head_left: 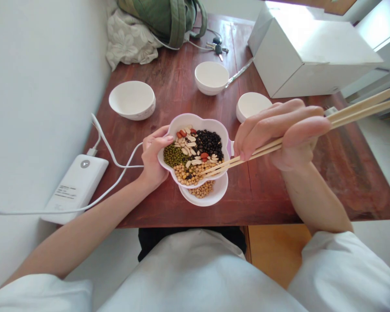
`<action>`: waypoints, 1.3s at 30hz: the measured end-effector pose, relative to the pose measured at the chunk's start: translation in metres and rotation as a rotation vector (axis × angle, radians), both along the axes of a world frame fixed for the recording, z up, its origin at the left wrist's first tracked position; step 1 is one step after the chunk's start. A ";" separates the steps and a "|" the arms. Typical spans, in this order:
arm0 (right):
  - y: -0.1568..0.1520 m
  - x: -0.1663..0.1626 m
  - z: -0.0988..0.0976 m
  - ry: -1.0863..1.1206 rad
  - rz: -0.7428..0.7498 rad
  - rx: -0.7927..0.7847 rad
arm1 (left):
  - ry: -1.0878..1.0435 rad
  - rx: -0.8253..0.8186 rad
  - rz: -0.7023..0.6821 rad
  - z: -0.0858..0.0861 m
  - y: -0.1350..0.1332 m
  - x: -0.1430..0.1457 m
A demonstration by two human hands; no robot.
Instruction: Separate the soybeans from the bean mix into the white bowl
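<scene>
A white flower-shaped bowl (199, 122) holds sorted heaps of green, black, tan and red beans with pale seeds. My left hand (152, 156) grips its left rim, fingers curled over the edge. My right hand (279, 132) is closed on a pair of wooden chopsticks (360, 108), whose tips rest in the tan beans at the bowl's right side. Under the flower bowl's near edge sits a small white bowl (211, 197) with tan beans in it.
Three empty white bowls stand behind: left (132, 99), middle (211, 77), right (251, 104). A white box (308, 56) is at the back right, a green bag (165, 17), cloth and keys (218, 47) at the back. A white power bank (74, 188) with cable lies left.
</scene>
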State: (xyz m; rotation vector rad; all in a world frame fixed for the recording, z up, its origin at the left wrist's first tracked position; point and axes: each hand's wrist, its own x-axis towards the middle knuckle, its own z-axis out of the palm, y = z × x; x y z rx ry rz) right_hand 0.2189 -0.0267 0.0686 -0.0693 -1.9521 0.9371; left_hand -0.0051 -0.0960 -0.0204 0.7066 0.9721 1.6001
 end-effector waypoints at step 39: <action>0.001 0.003 -0.005 -0.003 -0.024 -0.024 | -0.013 0.040 -0.008 -0.002 0.000 0.000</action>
